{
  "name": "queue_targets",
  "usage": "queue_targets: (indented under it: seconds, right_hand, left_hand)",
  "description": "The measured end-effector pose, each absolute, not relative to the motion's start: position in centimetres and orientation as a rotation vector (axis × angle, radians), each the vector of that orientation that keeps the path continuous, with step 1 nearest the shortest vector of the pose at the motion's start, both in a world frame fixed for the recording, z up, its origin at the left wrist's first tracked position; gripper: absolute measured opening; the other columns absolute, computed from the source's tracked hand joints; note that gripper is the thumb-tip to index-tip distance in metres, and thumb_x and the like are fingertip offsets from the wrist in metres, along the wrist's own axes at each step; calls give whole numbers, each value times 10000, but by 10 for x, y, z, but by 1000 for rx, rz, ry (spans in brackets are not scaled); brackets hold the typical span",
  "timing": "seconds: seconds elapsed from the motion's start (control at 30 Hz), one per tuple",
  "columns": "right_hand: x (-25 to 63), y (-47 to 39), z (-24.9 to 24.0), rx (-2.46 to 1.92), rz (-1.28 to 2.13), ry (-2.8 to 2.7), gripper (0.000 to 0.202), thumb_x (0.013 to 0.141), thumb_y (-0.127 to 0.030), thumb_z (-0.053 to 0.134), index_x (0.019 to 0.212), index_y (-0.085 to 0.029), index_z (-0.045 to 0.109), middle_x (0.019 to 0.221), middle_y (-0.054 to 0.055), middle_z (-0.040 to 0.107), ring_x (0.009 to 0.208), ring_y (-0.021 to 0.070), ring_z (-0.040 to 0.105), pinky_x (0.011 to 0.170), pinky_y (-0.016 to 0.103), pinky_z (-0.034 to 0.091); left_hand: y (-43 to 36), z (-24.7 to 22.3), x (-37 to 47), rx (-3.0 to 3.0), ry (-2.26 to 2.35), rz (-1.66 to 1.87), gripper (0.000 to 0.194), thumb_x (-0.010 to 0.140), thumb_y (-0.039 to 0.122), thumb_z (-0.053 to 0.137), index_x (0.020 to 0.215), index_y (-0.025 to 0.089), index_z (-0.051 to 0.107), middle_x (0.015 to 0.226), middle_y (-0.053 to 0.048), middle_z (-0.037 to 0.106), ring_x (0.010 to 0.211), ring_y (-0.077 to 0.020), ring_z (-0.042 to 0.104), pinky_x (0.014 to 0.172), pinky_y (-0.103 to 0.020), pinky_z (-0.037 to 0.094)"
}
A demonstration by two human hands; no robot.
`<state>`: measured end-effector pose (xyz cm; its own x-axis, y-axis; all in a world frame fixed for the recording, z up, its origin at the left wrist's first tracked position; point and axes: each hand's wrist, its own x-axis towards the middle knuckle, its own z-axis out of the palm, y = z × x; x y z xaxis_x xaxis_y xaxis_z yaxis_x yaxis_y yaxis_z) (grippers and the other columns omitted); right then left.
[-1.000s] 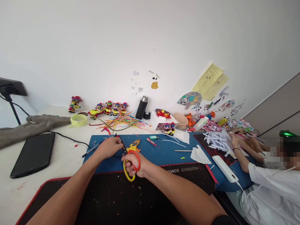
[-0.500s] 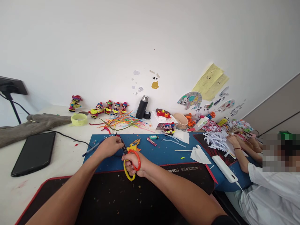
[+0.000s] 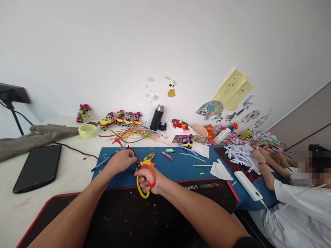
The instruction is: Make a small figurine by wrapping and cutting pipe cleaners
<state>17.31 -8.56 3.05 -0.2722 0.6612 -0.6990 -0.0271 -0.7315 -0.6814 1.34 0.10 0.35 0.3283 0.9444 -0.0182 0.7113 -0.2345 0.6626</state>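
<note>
My right hand (image 3: 159,180) is wrapped round a pair of scissors (image 3: 152,175) with one orange and one yellow handle loop. The dark blades point up and left, toward my left hand (image 3: 121,162). Its fingers are pinched together right at the blades; a small dark bit shows just above them, but what they hold is mostly hidden. Behind the scissors a yellow cut piece (image 3: 148,159) lies on the blue mat (image 3: 181,169). A teal lighter (image 3: 170,151) and a small pink-red packet (image 3: 167,156) rest a little farther right.
Colourful pipe cleaners (image 3: 139,134) lie beneath a row of small figures (image 3: 120,117). Near them stand a black flask (image 3: 156,117) and a white box (image 3: 178,136). A phone (image 3: 37,168) and driftwood (image 3: 51,132) are left. At right, a co-worker's hands (image 3: 258,156) touch white paper strips (image 3: 236,154).
My hands and the scissors have stayed almost in place. The view has shifted very slightly, and the co-worker's head at the right has moved.
</note>
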Motion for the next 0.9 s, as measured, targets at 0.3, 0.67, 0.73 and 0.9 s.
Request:
queue_targets:
  seconds: [0.3,0.67,0.73,0.9]
  right_hand:
    - [174,-86,31,-1528,2042,-785,238,820,-266,703,811,-223,468,501,-122,386,370,38,245,380,141,167]
    - [168,-93,24,-1485,1964,-801,229,802,-283,751,811,-209,534,478,-132,353,374,36,220,382,165,142]
    - [168,-94,23,-1467,1972,-795,248,790,-305,774,831,-208,549,490,-136,354,378,32,211,385,164,141]
    - [168,-97,22,-1329,2000,-809,375,722,-407,856,891,-209,587,536,-127,405,400,34,236,376,165,180]
  left_hand:
    - [0,5,15,2017,1468,532,197,780,336,552,608,244,571,644,-13,650,645,-210,587,588,-300,335]
    - [1,3,11,1979,1482,589,194,760,341,570,588,251,567,596,-4,638,614,-219,582,577,-304,329]
    - [2,4,10,1962,1494,620,186,763,337,567,600,249,576,610,-9,650,630,-222,594,583,-302,340]
    - [4,10,4,1894,1552,757,216,827,405,503,704,244,577,690,-20,682,687,-234,622,603,-300,371]
